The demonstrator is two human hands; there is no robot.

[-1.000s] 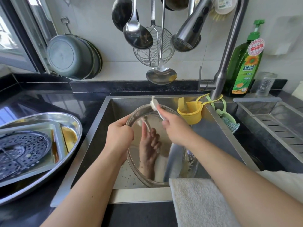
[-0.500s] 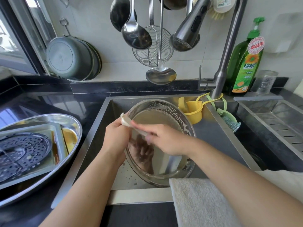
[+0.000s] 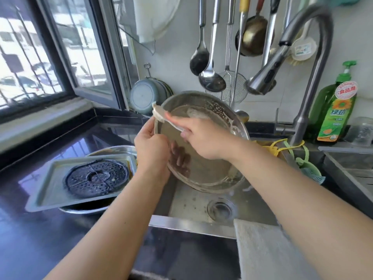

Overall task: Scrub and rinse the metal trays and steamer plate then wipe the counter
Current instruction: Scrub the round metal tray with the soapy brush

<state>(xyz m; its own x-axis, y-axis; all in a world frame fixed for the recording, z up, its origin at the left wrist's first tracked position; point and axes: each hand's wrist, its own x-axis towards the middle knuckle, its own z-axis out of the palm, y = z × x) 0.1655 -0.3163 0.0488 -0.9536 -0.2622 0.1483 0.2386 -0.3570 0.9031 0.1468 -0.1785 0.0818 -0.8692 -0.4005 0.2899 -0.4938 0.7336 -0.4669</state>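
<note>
Suds coat the oval metal tray (image 3: 203, 158), tilted up over the sink (image 3: 193, 203) so runoff drains there. Left hand (image 3: 150, 147) curls its fingers round the tray's left rim to steady it; right hand (image 3: 203, 138) pinches a white brush (image 3: 161, 116), bristles at the upper-left rim. Left of the sink wait the rectangular tray (image 3: 50, 184) and the steamer plate (image 3: 96, 177) lying in it

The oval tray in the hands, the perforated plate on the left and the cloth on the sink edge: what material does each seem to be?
The oval tray looks like polished stainless steel: it mirrors fingers under the suds. The perforated plate seems to be darker, duller metal, with stamped holes; it could be coated. The cloth looks like pale, matte towelling with a nubby weave.
</note>
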